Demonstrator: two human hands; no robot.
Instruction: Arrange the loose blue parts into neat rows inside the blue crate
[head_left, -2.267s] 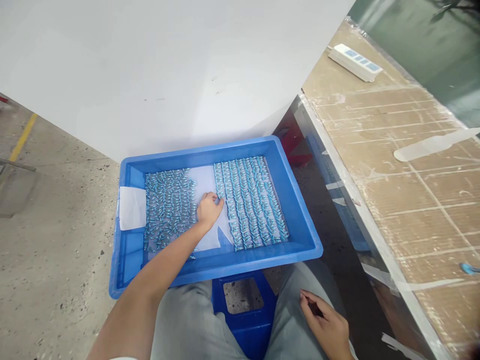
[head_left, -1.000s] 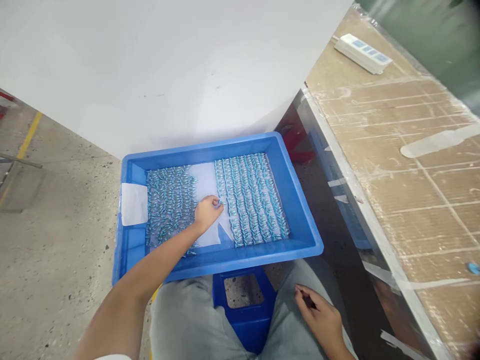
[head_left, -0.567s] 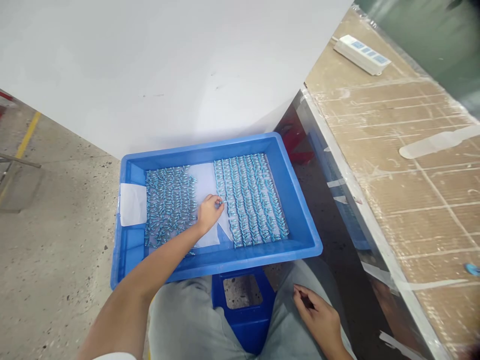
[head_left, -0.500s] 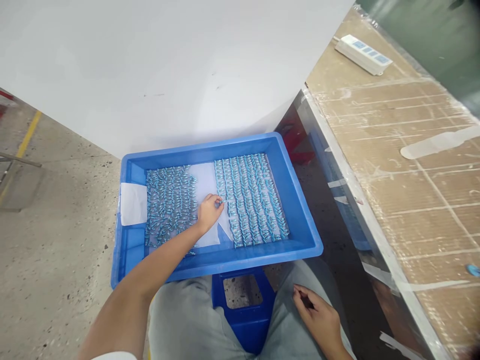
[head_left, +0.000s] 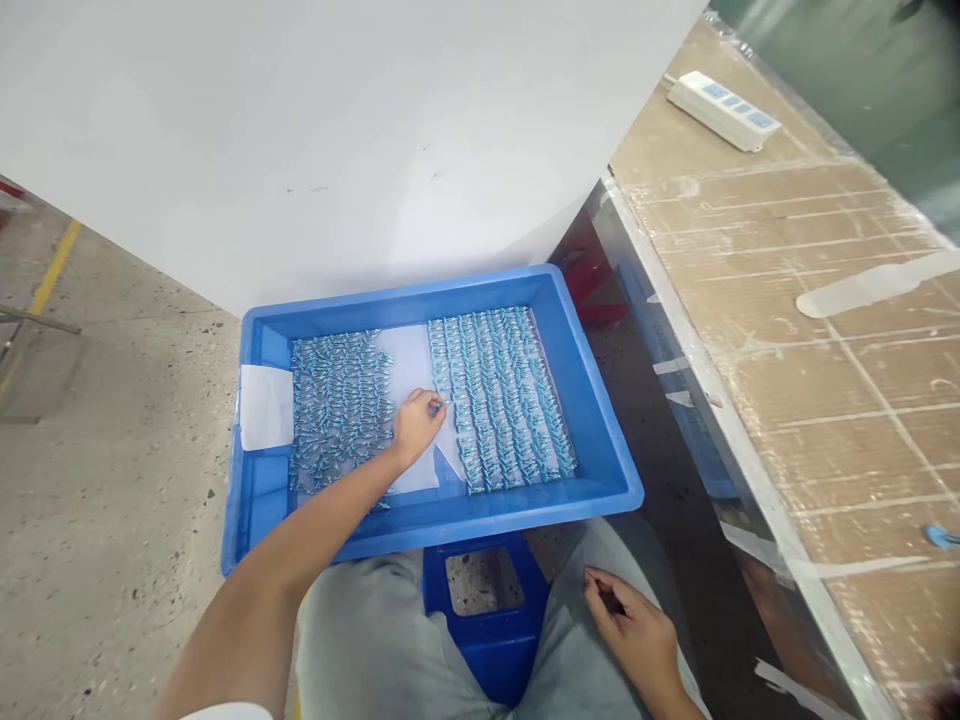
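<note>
In the bin (head_left: 487,512), the left hand (head_left: 418,425) seems to pinch a piece (head_left: 447,403) in its narrow grip, pointing toward the rows (head_left: 506,400) at three o'clock. The right hand (head_left: 637,635) curls farther off, toward five; its hold I can't tell.

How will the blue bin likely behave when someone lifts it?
The blue bin would probably stay stiff: its rim looks like moulded plastic. Its small pieces seem to lie loose on pale sheeting, so their rows might slide if it tilts.
</note>
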